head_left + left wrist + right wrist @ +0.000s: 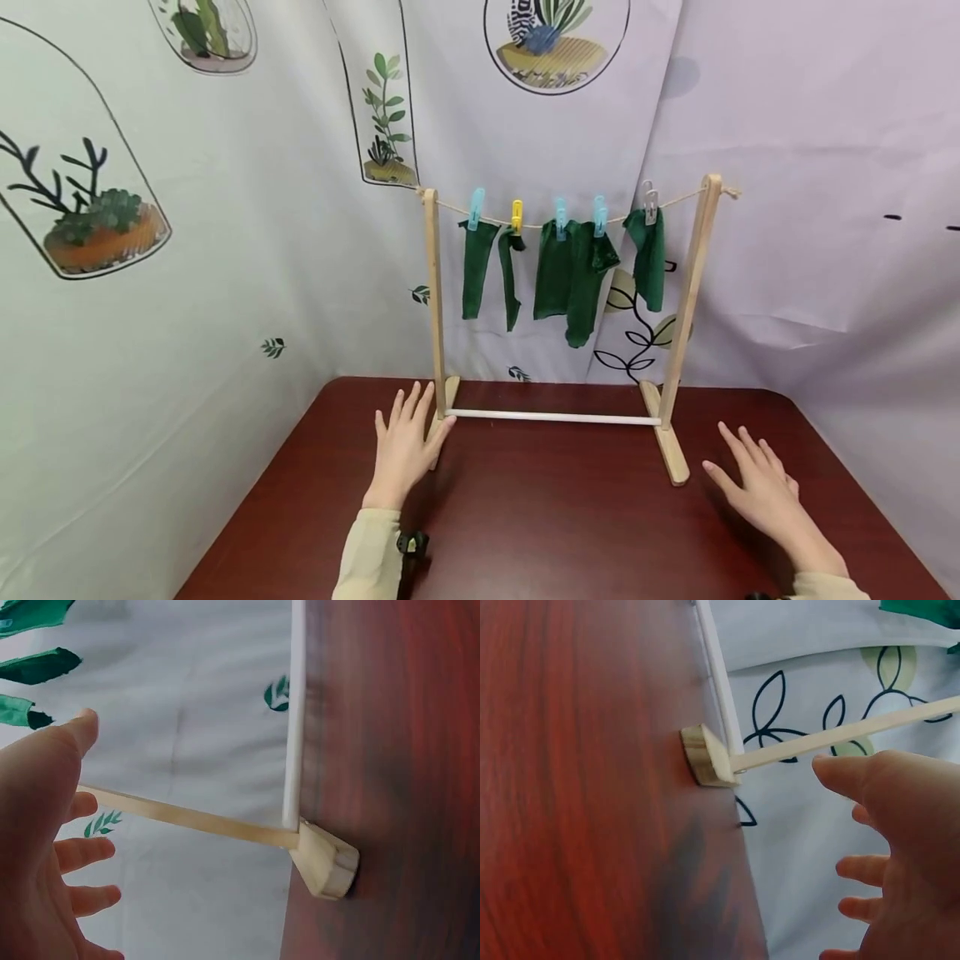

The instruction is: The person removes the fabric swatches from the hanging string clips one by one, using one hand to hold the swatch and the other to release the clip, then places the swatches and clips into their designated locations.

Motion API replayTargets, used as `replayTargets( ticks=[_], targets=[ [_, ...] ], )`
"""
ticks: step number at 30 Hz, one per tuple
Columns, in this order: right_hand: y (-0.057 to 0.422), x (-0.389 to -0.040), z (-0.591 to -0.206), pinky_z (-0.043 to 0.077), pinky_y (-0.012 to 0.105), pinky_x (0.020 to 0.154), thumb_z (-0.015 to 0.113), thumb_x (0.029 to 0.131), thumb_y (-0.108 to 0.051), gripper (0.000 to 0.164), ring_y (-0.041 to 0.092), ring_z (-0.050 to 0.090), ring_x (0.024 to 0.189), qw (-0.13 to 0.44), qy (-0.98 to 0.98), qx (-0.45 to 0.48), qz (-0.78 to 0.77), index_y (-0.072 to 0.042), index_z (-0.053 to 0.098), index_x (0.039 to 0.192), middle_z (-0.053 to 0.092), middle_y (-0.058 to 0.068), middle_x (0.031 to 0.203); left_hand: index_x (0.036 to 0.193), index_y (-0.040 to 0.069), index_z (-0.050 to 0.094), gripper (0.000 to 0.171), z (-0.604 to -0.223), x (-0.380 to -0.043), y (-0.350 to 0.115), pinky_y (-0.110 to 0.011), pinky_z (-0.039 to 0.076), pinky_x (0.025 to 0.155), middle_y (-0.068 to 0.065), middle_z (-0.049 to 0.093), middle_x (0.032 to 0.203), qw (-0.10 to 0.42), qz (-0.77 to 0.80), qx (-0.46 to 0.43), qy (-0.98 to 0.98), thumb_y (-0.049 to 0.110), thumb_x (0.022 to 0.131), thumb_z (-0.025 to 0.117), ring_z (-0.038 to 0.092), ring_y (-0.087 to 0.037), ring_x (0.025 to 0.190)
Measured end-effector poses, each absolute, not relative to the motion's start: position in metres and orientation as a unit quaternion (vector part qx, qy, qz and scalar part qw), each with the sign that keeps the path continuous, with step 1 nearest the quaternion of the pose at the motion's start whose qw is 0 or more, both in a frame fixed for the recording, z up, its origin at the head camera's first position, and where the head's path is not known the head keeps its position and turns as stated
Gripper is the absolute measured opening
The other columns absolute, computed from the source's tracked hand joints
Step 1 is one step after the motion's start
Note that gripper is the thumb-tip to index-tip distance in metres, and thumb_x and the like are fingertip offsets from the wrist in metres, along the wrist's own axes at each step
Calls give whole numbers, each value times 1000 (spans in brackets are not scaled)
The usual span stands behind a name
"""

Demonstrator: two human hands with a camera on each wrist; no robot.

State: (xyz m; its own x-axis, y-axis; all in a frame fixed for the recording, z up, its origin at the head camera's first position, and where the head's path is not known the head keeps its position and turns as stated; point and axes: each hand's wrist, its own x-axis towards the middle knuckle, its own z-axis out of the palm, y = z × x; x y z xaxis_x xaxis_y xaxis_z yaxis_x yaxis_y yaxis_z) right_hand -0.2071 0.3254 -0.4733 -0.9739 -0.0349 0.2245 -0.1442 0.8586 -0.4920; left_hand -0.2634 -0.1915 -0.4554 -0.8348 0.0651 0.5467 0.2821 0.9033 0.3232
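A small wooden clothes rack (433, 300) stands at the back of the dark red table, with a string (532, 226) tied between its two posts. Several green cloth pieces (551, 279) hang from the string by clothespins: light blue ones (477, 210), a yellow one (517, 217) and a greyish clear one (650, 206). My left hand (403, 446) is spread beside the rack's left foot (324, 862), holding nothing. To the right of the right foot (665, 437), my right hand (757, 487) is held over the table, fingers extended and nothing in them.
A white rod (555, 417) joins the two feet low down. Behind the table (540, 517) hangs a pale cloth backdrop (247, 208) printed with plants, which also runs along the left side. A dark wrist strap device (412, 544) is on the left sleeve.
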Motion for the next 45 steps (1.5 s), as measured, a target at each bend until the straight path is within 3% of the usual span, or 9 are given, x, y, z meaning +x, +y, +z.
replayTargets(
  ticks=[7, 15, 18, 22, 25, 29, 37, 39, 45],
  targets=[
    [327, -205, -463, 28, 82, 83, 62, 101, -29, 70, 65, 32, 128, 154, -951, 83, 255, -1, 29, 157, 33, 41, 148, 149, 11, 50, 55, -449, -262, -182, -65, 39, 103, -17, 54, 144, 288, -311, -112, -899, 34, 101, 63, 50, -39, 133],
    [318, -209, -438, 41, 63, 89, 62, 102, -23, 56, 55, 49, 120, 191, -935, 119, 274, 4, 44, 147, 51, 35, 135, 142, 10, 58, 41, -430, -262, -181, -52, 50, 96, -15, 64, 132, 265, -466, -105, -838, 25, 104, 60, 62, -32, 120],
    [311, -212, -419, 48, 38, 86, 63, 101, -23, 51, 42, 59, 111, 214, -928, 120, 279, 1, 51, 144, 59, 29, 130, 140, 11, 59, 39, -418, -266, -184, -47, 52, 96, -13, 66, 130, 259, -501, -106, -819, 25, 104, 59, 64, -28, 118],
    [301, -218, -384, 40, 8, 75, 65, 100, -23, 44, -1, 60, 96, 248, -913, 137, 293, -6, 59, 140, 67, 21, 124, 139, 12, 60, 38, -394, -273, -189, -43, 51, 99, -9, 67, 129, 263, -517, -111, -807, 27, 104, 58, 64, -23, 118],
    [294, -220, -351, 37, 4, 75, 66, 99, -23, 41, -23, 46, 92, 269, -904, 152, 295, -10, 62, 138, 67, 18, 126, 138, 12, 60, 38, -371, -276, -191, -43, 50, 100, -8, 67, 128, 268, -518, -125, -803, 28, 105, 58, 64, -23, 118],
    [287, -219, -310, 34, 3, 77, 67, 99, -21, 39, -29, 42, 94, 299, -895, 164, 289, -13, 64, 137, 67, 15, 128, 138, 12, 60, 38, -342, -278, -193, -44, 50, 99, -7, 68, 126, 281, -505, -149, -803, 28, 105, 58, 64, -23, 116],
    [277, -220, -251, 38, 2, 73, 67, 99, -22, 36, -24, 49, 94, 332, -876, 174, 303, -20, 67, 135, 58, -32, 121, 135, 7, 62, 36, -304, -287, -193, -44, 54, 93, -9, 70, 121, 316, -492, -197, -787, 25, 104, 60, 68, -23, 110],
    [270, -225, -238, 38, 3, 75, 66, 99, -23, 35, -22, 50, 94, 330, -873, 181, 309, -21, 67, 134, 61, -28, 123, 133, 4, 63, 34, -297, -288, -186, -44, 54, 91, -12, 71, 120, 319, -498, -204, -780, 21, 103, 60, 68, -24, 108],
    [238, -237, -192, 40, 7, 77, 60, 103, -30, 34, -17, 53, 94, 319, -867, 208, 321, -26, 66, 136, 67, 2, 131, 131, 4, 65, 33, -288, -303, -170, -44, 54, 89, -12, 71, 119, 309, -512, -211, -773, 20, 102, 63, 69, -24, 106]
  ],
)
